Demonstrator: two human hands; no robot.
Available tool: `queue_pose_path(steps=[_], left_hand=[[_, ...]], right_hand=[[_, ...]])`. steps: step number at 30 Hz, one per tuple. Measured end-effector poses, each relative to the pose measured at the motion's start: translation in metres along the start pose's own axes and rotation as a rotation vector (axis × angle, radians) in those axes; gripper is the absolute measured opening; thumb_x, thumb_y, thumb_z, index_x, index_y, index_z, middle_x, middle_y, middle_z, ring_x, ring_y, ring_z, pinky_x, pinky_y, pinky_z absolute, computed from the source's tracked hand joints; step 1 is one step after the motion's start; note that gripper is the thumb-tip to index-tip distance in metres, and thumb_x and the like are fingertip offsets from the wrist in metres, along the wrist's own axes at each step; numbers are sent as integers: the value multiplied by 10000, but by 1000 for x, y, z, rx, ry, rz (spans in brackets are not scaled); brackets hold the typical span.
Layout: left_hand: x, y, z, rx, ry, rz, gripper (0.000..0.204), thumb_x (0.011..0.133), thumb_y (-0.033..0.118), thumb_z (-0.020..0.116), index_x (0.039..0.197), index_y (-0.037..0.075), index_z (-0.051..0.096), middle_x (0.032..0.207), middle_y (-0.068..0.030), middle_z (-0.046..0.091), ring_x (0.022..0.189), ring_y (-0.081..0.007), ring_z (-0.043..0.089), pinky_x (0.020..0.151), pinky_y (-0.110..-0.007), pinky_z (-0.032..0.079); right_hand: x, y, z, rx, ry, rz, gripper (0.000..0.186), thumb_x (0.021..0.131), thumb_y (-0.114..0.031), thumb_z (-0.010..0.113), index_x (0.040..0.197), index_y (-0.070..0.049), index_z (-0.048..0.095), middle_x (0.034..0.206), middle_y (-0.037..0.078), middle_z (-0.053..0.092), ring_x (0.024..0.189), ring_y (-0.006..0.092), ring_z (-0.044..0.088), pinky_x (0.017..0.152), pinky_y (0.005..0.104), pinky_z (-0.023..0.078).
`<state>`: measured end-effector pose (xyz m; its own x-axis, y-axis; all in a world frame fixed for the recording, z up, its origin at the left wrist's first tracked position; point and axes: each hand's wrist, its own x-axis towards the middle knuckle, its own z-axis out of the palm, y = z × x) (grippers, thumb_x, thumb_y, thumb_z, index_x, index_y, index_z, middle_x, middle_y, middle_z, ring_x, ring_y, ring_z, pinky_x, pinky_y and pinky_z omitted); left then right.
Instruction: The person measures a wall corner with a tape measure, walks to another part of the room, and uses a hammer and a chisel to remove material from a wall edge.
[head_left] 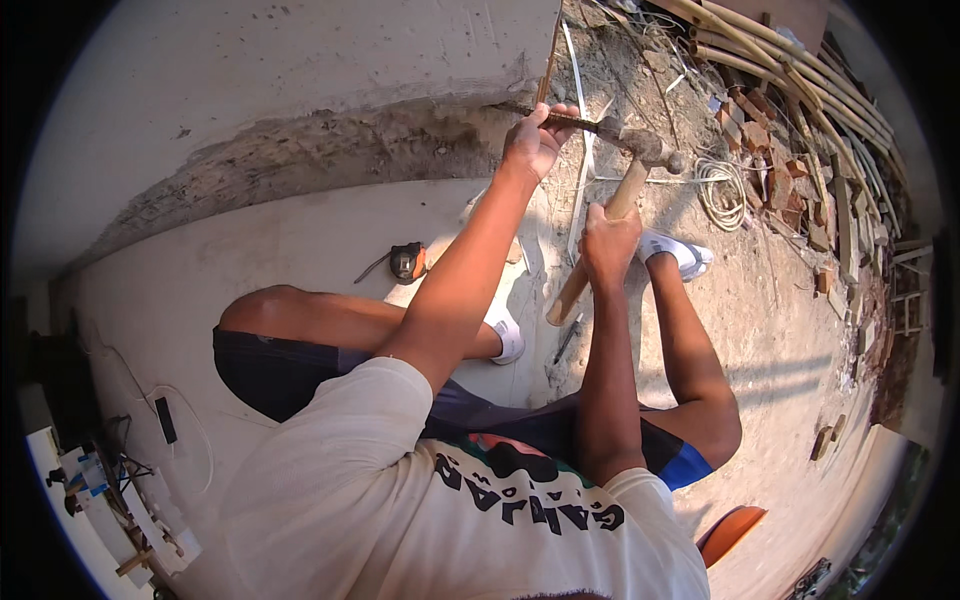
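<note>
My left hand (538, 142) is closed round a dark metal chisel (578, 122), a ribbed rod held level. Its far end meets the broken lower edge of the pale wall (350, 60). In my right hand (610, 243) is a hammer with a thick wooden handle (628, 190), gripped about midway. The stained hammer head (648, 147) is right at the chisel's outer end; whether they touch I cannot tell. Along the wall's base runs a rough strip of exposed, crumbly masonry (300, 160).
A tape measure (407, 262) lies on the floor left of my arm, and a thin dark tool (568, 338) between my feet. Coiled pale cable (722, 195), broken bricks (780, 175) and bamboo poles (790, 60) fill the far right. A phone (165, 420) and wires lie at left.
</note>
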<state>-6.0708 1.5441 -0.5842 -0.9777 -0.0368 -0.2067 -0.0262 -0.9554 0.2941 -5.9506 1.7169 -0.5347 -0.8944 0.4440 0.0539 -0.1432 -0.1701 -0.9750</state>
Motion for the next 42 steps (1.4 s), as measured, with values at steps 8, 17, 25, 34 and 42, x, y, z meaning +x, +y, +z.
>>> queue_pose_path(steps=[8, 17, 25, 34, 42], left_hand=[[0, 13, -12, 32, -54, 17, 191, 990, 158, 466, 940, -9, 544, 1026, -190, 624, 1031, -303, 613, 918, -413, 534], [-7, -1, -11, -19, -16, -1, 180, 981, 145, 467, 954, -23, 526, 946, -172, 613, 995, -331, 621, 919, -477, 530], [-5, 16, -7, -42, -25, 40, 218, 996, 172, 453, 937, -17, 545, 975, -190, 623, 997, -317, 623, 933, -436, 532], [-2, 19, -12, 42, -142, -4, 177, 990, 145, 461, 946, 2, 553, 1050, -164, 632, 1024, -279, 617, 881, -372, 540], [-6, 20, -7, -6, -55, 43, 180, 980, 144, 473, 966, -21, 542, 989, -175, 617, 1006, -308, 624, 926, -420, 535]], right_hand=[[-2, -109, -6, 105, 118, -15, 185, 852, -51, 633, 934, -46, 467, 584, -15, 424, 426, 73, 378, 391, 231, 340], [-13, 39, 5, -150, -162, 57, 139, 890, -101, 606, 937, -43, 488, 651, 24, 516, 501, 112, 491, 450, 284, 432], [6, -130, 11, 135, 131, -129, 144, 863, -48, 611, 911, -45, 474, 578, -6, 419, 444, 73, 409, 387, 231, 365], [-25, 22, 25, -434, -235, 216, 126, 881, -79, 615, 943, -44, 511, 598, 5, 488, 428, 88, 441, 391, 244, 380], [9, -148, 9, 147, 185, -221, 137, 870, -72, 608, 903, -35, 480, 576, -7, 431, 437, 65, 401, 389, 224, 352]])
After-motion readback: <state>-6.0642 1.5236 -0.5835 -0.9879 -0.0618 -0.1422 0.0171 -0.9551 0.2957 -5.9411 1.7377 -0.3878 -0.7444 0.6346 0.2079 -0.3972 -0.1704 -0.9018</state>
